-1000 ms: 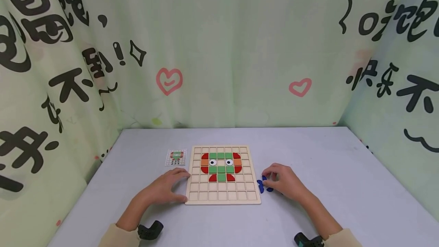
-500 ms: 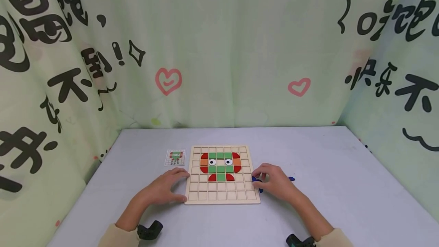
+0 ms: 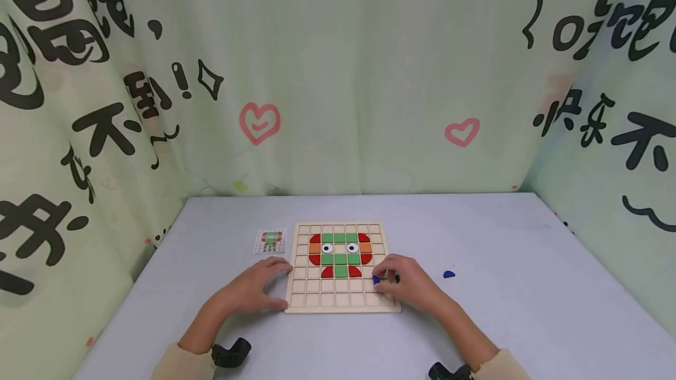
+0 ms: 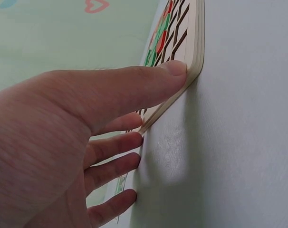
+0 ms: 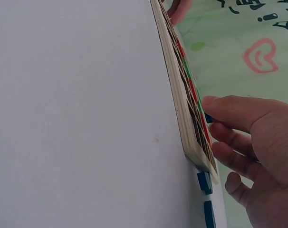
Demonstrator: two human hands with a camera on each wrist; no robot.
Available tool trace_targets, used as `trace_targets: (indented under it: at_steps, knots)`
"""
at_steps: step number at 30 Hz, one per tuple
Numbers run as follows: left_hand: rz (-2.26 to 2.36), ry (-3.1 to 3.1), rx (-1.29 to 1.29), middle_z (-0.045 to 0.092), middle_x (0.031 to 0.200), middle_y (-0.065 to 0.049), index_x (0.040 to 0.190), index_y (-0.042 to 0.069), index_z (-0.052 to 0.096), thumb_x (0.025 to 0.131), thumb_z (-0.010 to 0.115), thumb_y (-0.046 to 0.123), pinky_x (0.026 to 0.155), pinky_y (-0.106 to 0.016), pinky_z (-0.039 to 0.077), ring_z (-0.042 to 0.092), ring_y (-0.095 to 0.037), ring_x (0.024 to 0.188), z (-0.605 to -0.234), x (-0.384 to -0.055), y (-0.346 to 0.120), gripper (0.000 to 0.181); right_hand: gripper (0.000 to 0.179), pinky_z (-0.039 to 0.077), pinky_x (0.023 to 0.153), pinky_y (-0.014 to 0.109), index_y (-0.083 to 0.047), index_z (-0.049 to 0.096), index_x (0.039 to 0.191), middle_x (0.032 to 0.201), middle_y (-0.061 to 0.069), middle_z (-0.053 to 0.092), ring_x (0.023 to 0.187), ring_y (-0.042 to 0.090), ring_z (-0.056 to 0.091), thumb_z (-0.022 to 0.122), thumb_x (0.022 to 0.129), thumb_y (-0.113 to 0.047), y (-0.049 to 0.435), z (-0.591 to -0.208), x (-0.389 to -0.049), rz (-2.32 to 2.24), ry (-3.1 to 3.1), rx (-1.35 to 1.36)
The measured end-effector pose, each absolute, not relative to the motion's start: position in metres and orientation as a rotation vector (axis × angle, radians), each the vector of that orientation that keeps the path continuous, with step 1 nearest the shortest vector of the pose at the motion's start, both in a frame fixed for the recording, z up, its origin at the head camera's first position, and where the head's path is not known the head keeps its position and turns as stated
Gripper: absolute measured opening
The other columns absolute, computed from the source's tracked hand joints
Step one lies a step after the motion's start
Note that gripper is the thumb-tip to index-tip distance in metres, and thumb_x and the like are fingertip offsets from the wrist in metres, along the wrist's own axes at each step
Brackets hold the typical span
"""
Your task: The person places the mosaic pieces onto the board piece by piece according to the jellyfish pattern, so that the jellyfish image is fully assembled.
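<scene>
A wooden grid board [image 3: 343, 302] lies on the table, set with green, red and orange tiles and two eye tiles. My left hand [image 3: 261, 287] rests at its left edge, thumb on the near corner and fingers spread, as the left wrist view shows. Over the board's right columns, my right hand [image 3: 409, 281] pinches a small blue tile [image 3: 376, 280] between thumb and fingertips. In the right wrist view that tile is mostly hidden by the fingers. Two more blue tiles, one nearer [image 5: 204, 183] and one farther [image 5: 209, 213] from the board, lie beyond its corner.
A small pattern card [image 3: 270, 241] with a robot-like figure lies left of the board. One blue tile [image 3: 449, 274] lies on the table [image 3: 475, 227] right of my right hand. A printed curtain [image 3: 338, 75] hangs behind and along the sides.
My right hand has moved left from the blue tiles beside the board to above its right columns, carrying one blue tile. The left hand stays in place.
</scene>
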State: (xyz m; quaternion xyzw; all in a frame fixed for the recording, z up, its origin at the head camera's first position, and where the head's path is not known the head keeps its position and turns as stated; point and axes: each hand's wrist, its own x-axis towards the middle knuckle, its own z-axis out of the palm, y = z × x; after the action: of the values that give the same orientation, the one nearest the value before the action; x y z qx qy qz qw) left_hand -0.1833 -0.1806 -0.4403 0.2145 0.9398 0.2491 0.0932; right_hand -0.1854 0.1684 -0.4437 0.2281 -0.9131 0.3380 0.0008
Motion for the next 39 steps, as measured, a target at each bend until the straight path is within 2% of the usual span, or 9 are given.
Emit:
trace_targets:
  at_steps: [6, 15, 26, 39]
  knots:
    - [0.745, 2.792, 0.635, 0.048, 0.144, -0.009, 0.134, 0.015, 0.056, 0.074, 0.082, 0.033, 0.109, -0.057, 0.037, 0.040, -0.034, 0.137, -0.440, -0.184, -0.181, 0.067, 0.013, 0.046, 0.064, 0.018, -0.018, 0.073, 0.092, 0.084, -0.008, 0.062, 0.074, 0.006, 0.052, 0.077, 0.080, -0.016, 0.160, -0.444, -0.185, 1.075, -2.885, 0.741]
    - [0.743, 2.776, 0.628, 0.047, 0.145, -0.010, 0.134, 0.015, 0.056, 0.074, 0.082, 0.035, 0.110, -0.057, 0.035, 0.039, -0.036, 0.138, -0.441, -0.184, -0.182, 0.068, 0.015, 0.046, 0.064, 0.017, -0.013, 0.075, 0.095, 0.087, -0.005, 0.064, 0.074, 0.006, 0.052, 0.076, 0.081, -0.015, 0.147, -0.447, -0.186, 1.114, -2.878, 0.810]
    - [0.746, 2.772, 0.647, 0.047, 0.145, -0.009, 0.135, 0.015, 0.055, 0.076, 0.081, 0.036, 0.110, -0.056, 0.035, 0.039, -0.034, 0.138, -0.439, -0.184, -0.182, 0.067, 0.016, 0.043, 0.059, 0.017, -0.013, 0.075, 0.096, 0.074, -0.010, 0.058, 0.069, 0.006, 0.049, 0.078, 0.081, -0.016, 0.140, -0.447, -0.188, 1.062, -2.898, 0.785]
    - [0.746, 2.773, 0.652, 0.047, 0.144, -0.010, 0.134, 0.012, 0.055, 0.075, 0.082, 0.036, 0.110, -0.056, 0.036, 0.039, -0.035, 0.137, -0.436, -0.182, -0.181, 0.069, 0.016, 0.045, 0.060, 0.017, -0.014, 0.075, 0.097, 0.076, -0.011, 0.058, 0.071, 0.007, 0.050, 0.077, 0.081, -0.015, 0.137, -0.447, -0.187, 1.091, -2.906, 0.752]
